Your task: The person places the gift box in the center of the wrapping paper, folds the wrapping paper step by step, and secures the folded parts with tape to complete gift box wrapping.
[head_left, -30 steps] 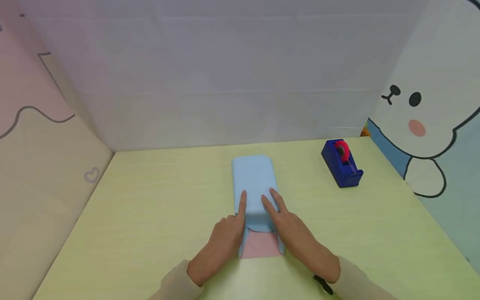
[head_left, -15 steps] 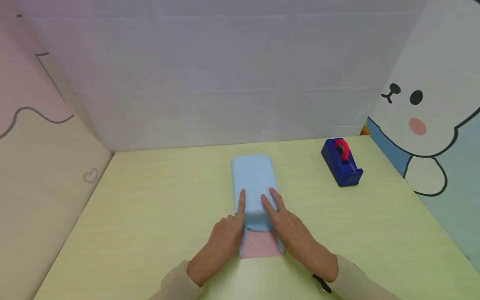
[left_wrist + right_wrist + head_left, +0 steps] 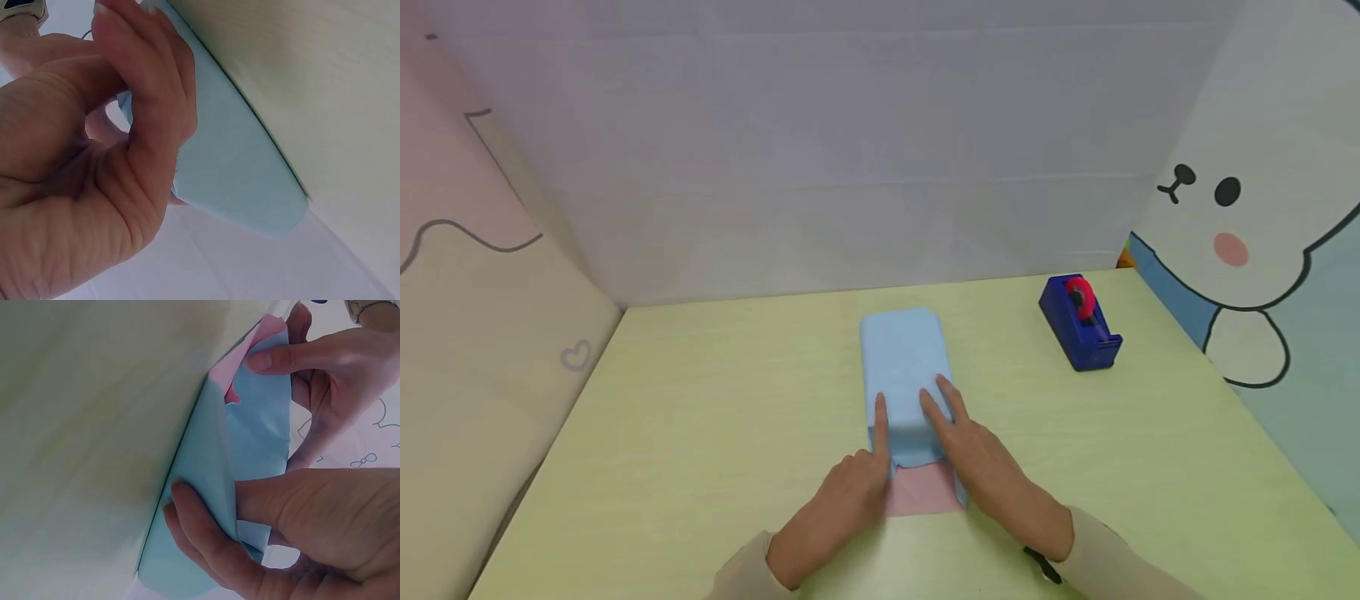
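On the pale table [image 3: 700, 417] lies a light-blue packet [image 3: 902, 354], its near end gripped by the right hand [image 3: 988, 467] — two fingers spread on top — and the left hand [image 3: 852, 487], forefinger straight. A tape dispenser [image 3: 1077, 329] stands farther right.

Pale blue all over the wrapping paper [image 3: 906, 358], with pink on its near flap [image 3: 923, 490]! A yellow-green tabletop [image 3: 722, 400], faintly wood-grained; a deep blue tape dispenser [image 3: 1075, 337], its roll [image 3: 1088, 298] bright red! Beige sleeves [image 3: 1120, 558], and a white cartoon face [image 3: 1262, 200], black-outlined, pink-cheeked!
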A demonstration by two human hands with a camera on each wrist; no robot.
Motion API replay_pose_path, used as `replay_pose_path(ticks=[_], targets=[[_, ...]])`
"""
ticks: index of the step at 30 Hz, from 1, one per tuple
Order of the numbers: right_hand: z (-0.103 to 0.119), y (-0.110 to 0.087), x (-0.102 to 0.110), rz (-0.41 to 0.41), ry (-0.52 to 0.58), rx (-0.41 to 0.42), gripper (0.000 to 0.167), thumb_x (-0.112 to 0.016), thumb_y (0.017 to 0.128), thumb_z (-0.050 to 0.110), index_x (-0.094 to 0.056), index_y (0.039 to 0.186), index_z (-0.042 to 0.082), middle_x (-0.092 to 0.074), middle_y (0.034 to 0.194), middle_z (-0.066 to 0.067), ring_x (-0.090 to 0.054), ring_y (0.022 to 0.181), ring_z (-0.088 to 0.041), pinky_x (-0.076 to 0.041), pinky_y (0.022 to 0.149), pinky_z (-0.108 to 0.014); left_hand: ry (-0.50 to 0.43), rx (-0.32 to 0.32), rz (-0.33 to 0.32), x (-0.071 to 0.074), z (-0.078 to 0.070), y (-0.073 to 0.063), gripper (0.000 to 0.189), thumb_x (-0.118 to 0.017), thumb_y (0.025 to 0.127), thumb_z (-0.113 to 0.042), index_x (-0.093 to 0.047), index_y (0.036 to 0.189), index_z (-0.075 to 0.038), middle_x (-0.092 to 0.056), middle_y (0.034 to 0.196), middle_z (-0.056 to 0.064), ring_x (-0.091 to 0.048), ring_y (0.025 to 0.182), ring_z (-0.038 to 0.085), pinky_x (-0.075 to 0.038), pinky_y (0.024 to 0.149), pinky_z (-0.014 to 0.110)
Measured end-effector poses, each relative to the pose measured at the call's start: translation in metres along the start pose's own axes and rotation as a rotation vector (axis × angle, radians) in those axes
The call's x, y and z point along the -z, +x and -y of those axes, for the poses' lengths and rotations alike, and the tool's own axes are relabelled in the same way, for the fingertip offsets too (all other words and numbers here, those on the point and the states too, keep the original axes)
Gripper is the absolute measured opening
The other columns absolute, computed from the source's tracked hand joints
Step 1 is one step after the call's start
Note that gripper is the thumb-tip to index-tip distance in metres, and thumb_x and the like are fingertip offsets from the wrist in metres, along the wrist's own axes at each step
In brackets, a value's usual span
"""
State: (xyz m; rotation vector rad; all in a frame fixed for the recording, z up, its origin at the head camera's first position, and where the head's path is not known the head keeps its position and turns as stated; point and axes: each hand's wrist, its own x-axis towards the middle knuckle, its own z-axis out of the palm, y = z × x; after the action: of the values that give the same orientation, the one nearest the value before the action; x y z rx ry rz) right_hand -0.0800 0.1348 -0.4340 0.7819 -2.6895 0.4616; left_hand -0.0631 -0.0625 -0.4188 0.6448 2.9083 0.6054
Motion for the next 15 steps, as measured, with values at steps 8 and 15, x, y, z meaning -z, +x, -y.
replay_pose_path(ticks=[8,15], targets=[[0.001,0.0,0.003,0.008,0.023,-0.004,0.075,-0.073,0.08,-0.022,-0.046,0.147,-0.002,-0.036,0.153,-0.03,-0.047,0.052,-0.015,-0.047,0.047,-0.026,-0.019,-0.039,0.045,0.005,0.0,-0.007,0.097,-0.066,0.088,0.01,0.001,0.159,0.008,-0.043,0.056,0.001,-0.036,0.046,0.012,-0.035,0.043,0.028],[0.002,0.001,0.005,0.003,0.003,0.007,0.076,-0.073,0.078,-0.023,-0.047,0.146,-0.002,-0.037,0.152,-0.03,-0.048,0.051,-0.015,-0.048,0.047,-0.026,0.138,-0.03,-0.074,0.013,-0.001,-0.003,0.098,-0.085,0.085,-0.016,-0.024,0.161,-0.002,-0.052,0.063,0.008,-0.046,0.047,0.018,-0.039,0.043,0.031]])
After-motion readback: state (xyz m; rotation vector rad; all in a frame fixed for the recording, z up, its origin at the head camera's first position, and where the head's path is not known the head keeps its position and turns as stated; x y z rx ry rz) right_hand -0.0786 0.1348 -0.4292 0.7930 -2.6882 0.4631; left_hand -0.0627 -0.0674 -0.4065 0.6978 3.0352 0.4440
